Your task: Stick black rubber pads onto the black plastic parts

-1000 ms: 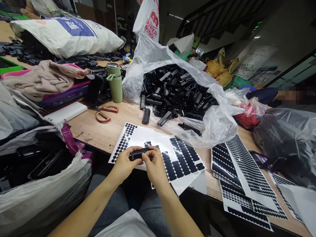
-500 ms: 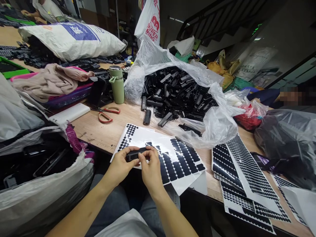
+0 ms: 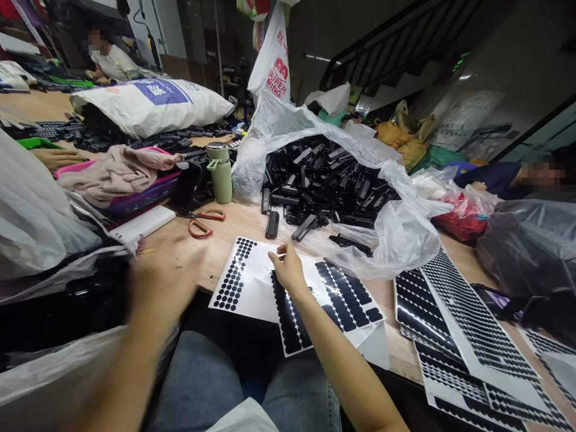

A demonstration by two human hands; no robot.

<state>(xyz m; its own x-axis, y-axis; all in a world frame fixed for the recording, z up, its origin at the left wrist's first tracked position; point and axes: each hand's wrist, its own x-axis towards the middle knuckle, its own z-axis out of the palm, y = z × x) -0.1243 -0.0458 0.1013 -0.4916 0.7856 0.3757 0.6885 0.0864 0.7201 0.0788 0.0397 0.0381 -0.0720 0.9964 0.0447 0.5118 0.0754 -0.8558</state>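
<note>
My right hand (image 3: 288, 268) rests on a white sheet of black round stickers (image 3: 252, 279) at the table's near edge, its fingers loosely curled with nothing visible in them. My left hand (image 3: 164, 279) is smeared by motion out to the left, over the open bag of black parts (image 3: 58, 312) beside my knee; its fingers cannot be made out. Behind the sheets, a clear plastic bag (image 3: 396, 222) spills a heap of black plastic parts (image 3: 324, 180) onto the wooden table (image 3: 225, 231).
A green flask (image 3: 220, 172), red-handled scissors (image 3: 202, 222) and a white flat box (image 3: 144, 222) lie at the left. More sticker sheets (image 3: 454, 330) lie at the right, near dark bags (image 3: 526, 252). Other people sit at the far left and far right.
Both hands held a small black part over the sheets; now the left hand has swung off to the left toward the bag, and the right hand has dropped onto the sticker sheet. The camera tilted up.
</note>
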